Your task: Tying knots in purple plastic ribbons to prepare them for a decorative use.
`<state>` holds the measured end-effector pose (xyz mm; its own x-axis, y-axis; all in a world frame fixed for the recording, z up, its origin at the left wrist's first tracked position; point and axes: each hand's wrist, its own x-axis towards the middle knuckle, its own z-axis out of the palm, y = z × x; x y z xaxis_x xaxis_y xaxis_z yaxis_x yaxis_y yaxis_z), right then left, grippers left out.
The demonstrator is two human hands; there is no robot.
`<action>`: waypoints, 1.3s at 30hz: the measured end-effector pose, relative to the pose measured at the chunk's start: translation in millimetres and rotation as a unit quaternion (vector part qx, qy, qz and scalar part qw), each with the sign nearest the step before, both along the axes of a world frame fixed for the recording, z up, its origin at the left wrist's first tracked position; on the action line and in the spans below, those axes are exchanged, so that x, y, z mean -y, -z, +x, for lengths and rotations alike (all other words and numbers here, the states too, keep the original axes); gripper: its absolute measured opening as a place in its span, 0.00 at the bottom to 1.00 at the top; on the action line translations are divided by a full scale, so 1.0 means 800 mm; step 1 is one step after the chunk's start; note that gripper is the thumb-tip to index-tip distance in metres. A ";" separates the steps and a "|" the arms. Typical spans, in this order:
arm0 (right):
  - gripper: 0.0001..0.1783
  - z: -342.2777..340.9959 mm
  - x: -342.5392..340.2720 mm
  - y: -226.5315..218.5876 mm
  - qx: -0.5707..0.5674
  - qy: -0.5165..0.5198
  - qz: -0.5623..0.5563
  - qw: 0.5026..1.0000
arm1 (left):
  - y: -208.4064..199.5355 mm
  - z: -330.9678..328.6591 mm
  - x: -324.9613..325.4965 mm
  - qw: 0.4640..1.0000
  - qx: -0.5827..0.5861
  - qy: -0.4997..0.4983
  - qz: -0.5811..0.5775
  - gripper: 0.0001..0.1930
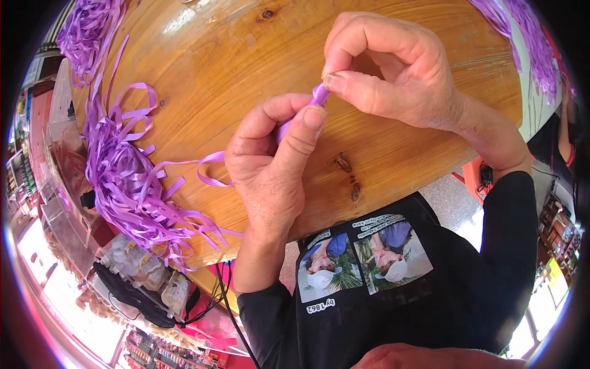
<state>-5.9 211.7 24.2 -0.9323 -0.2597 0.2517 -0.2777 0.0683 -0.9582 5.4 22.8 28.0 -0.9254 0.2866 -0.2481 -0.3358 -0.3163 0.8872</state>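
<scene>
Purple satin ribbon point(320, 93) is pinched between my two hands above the wooden table. My left hand point(270, 154) grips it between thumb and index finger, the other fingers curled in. At the upper end of the small folded or rolled piece, the thumb and fingertips of my right hand point(393, 74) are closed on it. A ribbon tail point(212, 169) runs from beneath my left hand toward a tangled heap of purple ribbons point(126, 172) on the table's left side. My palms and curled fingers hide part of the held ribbon.
The wooden table point(203, 67) has a rounded edge close to my body. More purple ribbons point(92, 37) lie at the far left, and another bunch point(531, 43) is at the far right. Below the left edge are a black bag point(132, 301) and clear plastic packages point(138, 264).
</scene>
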 end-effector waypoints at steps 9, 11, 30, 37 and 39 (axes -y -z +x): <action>0.08 -0.010 -0.004 0.004 -0.044 -0.025 0.016 0.999 | 0.005 -0.001 -0.001 0.999 -0.026 -0.015 -0.033 0.07; 0.07 -0.038 -0.005 0.007 -0.242 -0.024 0.050 0.969 | 0.005 -0.001 -0.001 0.999 -0.033 -0.018 -0.027 0.07; 0.11 -0.022 -0.016 -0.003 -0.470 0.002 0.256 0.845 | 0.005 -0.005 0.003 0.964 -0.194 -0.014 -0.183 0.02; 0.12 -0.021 -0.023 -0.003 -0.502 0.005 0.274 0.820 | 0.001 -0.009 0.009 0.966 -0.190 -0.049 -0.170 0.02; 0.13 -0.023 -0.023 -0.005 -0.508 0.006 0.276 0.816 | -0.001 -0.010 0.010 0.966 -0.183 -0.054 -0.173 0.02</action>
<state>-24.5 230.1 28.2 -0.3178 -0.5879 0.7439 -0.9061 0.4195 -0.0555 -2.6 14.4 28.5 -0.9892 0.1418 0.0377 0.0387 0.0041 0.9992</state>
